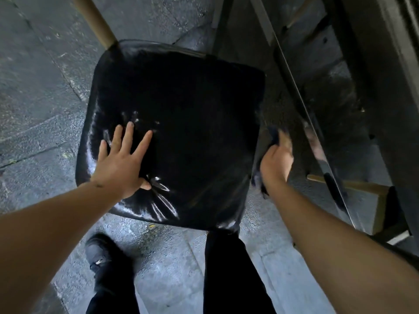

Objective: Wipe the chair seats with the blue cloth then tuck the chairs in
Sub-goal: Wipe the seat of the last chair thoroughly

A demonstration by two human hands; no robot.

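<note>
A chair with a glossy black padded seat [186, 123] fills the middle of the view. My left hand [123, 159] presses flat on the seat's near-left part, fingers spread, denting the cushion. My right hand [277, 160] is just past the seat's right edge and grips a dark blue cloth [273, 138], which shows above the fingers and again below the wrist. The hand and cloth are blurred with motion.
A dark table edge [294, 87] runs diagonally on the right, close to the chair. A wooden chair leg [99, 23] rises at top left. Another chair's wooden frame [362, 189] sits under the table. My legs and a shoe [102, 257] stand on the stone floor.
</note>
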